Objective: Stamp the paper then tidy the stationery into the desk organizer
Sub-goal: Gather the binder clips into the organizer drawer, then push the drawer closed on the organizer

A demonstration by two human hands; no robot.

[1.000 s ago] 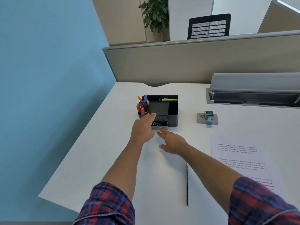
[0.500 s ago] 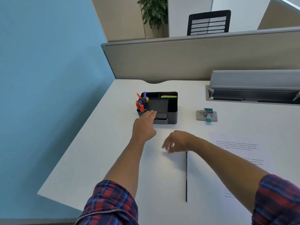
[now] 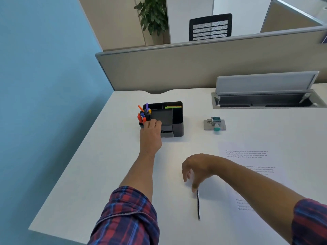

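Your right hand point(image 3: 196, 169) hangs over the top end of the pencil point(image 3: 198, 204), which lies on the table point(image 3: 99, 174) just left of the paper point(image 3: 247, 156); its grip is apart, fingers drooping loosely, one fingertip at the pencil's tip. Pinch the pencil near that end with thumb and forefinger, lift it level, and carry it to the organizer point(image 3: 177, 119). Your left hand point(image 3: 150, 133) rests with straight fingers on the organizer's front left corner beside the pens point(image 3: 144, 114); let it steady the box. The stamp point(image 3: 215, 123) sits well apart to the right.
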